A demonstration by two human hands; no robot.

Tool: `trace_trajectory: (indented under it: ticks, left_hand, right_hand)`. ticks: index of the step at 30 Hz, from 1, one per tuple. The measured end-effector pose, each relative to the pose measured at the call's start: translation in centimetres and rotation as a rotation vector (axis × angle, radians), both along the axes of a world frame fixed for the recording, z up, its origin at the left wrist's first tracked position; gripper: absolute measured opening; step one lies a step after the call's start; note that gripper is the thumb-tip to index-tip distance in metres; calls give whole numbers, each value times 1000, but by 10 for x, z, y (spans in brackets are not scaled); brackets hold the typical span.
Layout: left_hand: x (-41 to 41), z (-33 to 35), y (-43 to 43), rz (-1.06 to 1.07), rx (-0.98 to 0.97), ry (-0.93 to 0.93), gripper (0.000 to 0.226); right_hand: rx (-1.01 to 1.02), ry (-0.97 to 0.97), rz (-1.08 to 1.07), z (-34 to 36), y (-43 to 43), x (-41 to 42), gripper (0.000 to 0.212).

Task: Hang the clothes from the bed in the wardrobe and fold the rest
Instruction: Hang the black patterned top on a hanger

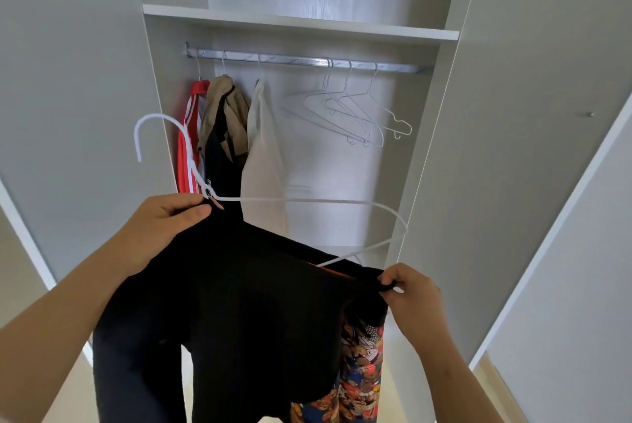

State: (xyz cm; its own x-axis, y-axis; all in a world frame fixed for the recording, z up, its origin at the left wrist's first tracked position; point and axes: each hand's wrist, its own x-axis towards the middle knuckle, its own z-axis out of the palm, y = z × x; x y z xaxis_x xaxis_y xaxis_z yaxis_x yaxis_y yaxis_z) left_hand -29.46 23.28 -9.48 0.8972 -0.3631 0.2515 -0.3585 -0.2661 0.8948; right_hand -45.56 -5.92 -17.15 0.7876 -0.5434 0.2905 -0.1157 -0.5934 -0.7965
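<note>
Three garments (225,135) and bare hangers (355,115) share the rail (301,60).

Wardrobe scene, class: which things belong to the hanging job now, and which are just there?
In use: black garment, white hanger, rail, left hand, right hand.
Just there: hung clothes, spare hangers, shelf, patterned cloth.
</note>
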Motion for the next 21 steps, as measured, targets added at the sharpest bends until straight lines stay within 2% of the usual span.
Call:
trace_trajectory:
  ticks: [2,4,11,16,18,21]
  left_hand:
    - [0,0,0,5,-39,0,24]
    - [2,-1,1,-17,2,-25,28]
    - [4,-3,3,-116,322,-144,19]
    - [7,-5,-1,-84,458,-187,22]
    - [8,-5,2,-120,507,-220,14]
    - [7,-4,5,-186,659,-306,16]
  right_hand:
    - [9,5,-5,-1,0,1,45]
    - [29,-1,-12,-2,0,2,44]
    - [181,-47,-135,-13,-2,5,38]
    - [185,-45,-162,-20,-7,3,39]
    - [181,-48,-157,-20,-9,2,38]
    - [162,-27,-144,-19,-10,-1,39]
